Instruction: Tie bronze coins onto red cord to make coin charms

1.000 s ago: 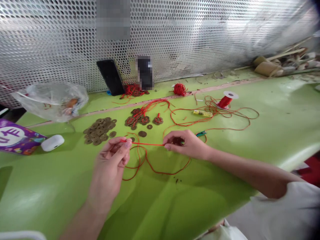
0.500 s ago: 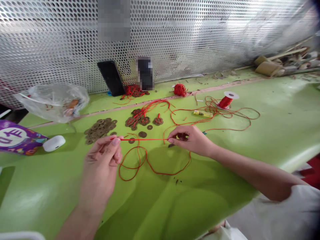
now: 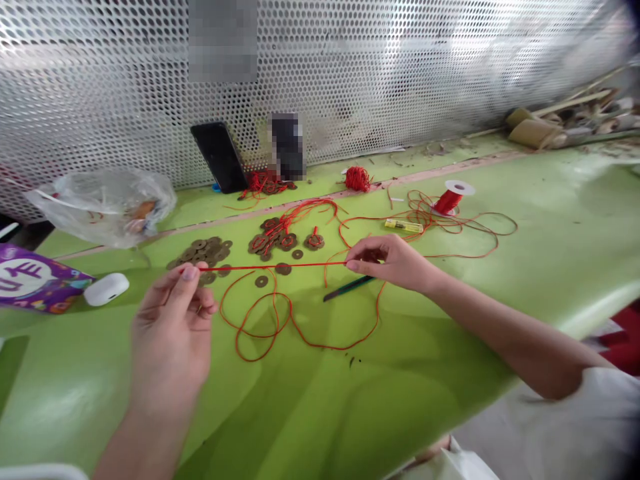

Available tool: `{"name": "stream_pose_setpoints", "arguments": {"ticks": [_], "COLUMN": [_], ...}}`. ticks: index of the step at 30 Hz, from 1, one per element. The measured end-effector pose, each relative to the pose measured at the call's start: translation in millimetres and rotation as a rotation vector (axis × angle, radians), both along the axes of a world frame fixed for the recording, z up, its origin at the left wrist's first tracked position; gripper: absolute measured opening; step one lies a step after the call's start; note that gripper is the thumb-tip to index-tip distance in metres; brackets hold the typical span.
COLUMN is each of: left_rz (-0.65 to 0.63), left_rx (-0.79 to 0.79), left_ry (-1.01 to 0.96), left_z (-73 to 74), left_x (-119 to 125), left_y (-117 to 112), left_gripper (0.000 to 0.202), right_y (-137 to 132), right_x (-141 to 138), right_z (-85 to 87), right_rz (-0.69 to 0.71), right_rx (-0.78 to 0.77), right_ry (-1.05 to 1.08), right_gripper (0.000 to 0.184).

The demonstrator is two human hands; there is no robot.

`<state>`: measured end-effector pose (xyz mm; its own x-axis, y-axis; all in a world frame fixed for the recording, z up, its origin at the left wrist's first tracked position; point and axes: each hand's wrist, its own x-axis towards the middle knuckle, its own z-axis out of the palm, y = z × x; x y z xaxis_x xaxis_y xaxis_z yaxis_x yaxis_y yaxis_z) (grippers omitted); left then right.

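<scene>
A red cord [image 3: 273, 267] is stretched taut between my two hands above the green table [image 3: 320, 400]. My left hand [image 3: 173, 327] pinches one end between thumb and fingertips. My right hand [image 3: 393, 261] pinches the cord farther right. More red cord loops on the table below the taut stretch [image 3: 260, 327]. A dark scissors-like tool [image 3: 347, 288] lies under my right hand. Brown holed coins sit in a pile [image 3: 203, 255], and another group of coins is tied with red cord [image 3: 283, 237].
A red thread spool [image 3: 453, 197] and a yellow lighter [image 3: 404, 226] lie at the back right. Two phones [image 3: 220, 157] lean on the perforated metal wall. A plastic bag [image 3: 105, 203], a white case [image 3: 106, 289] and a purple packet [image 3: 35, 280] sit at left.
My left hand has moved left and my right hand slightly up and right, so the taut stretch of cord between them is much longer. The dark tool now shows under my right hand.
</scene>
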<state>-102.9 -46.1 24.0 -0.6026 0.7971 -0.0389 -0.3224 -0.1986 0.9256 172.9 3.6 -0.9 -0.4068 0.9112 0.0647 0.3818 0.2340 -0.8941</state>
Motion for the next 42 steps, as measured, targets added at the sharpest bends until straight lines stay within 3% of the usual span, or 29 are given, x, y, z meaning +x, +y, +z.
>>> {"name": "stream_pose_setpoints", "arguments": {"ticks": [9,19,24,34,42], "left_rz": [0.048,0.006,-0.012,0.049,0.074], "left_rx": [0.037,-0.074,-0.035,-0.015,0.044], "left_ry": [-0.034,-0.1,-0.077,-0.049,0.018], "left_z": [3.2,3.6,3.5,3.7,1.8], "left_x": [-7.2,-1.7,0.3,-0.1,-1.4], "left_y": [3.5,6.0,4.7,3.5,1.2], "left_gripper": [0.034,0.025,0.026,0.018,0.016], "right_y": [10.9,36.6,41.9,42.5,38.7], "right_x": [15.5,41.0,52.5,72.5,74.8], "right_z": [8.8,-4.2,0.1,11.9,15.3], "right_rz": [0.025,0.219,0.172,0.083,0.108], "right_rx": [0.026,0.039,0.011,0.027,-0.05], "right_ry": [-0.121,-0.335,-0.27,-0.362,-0.285], "right_gripper": [0.029,0.025,0.03,0.026,0.023]}}
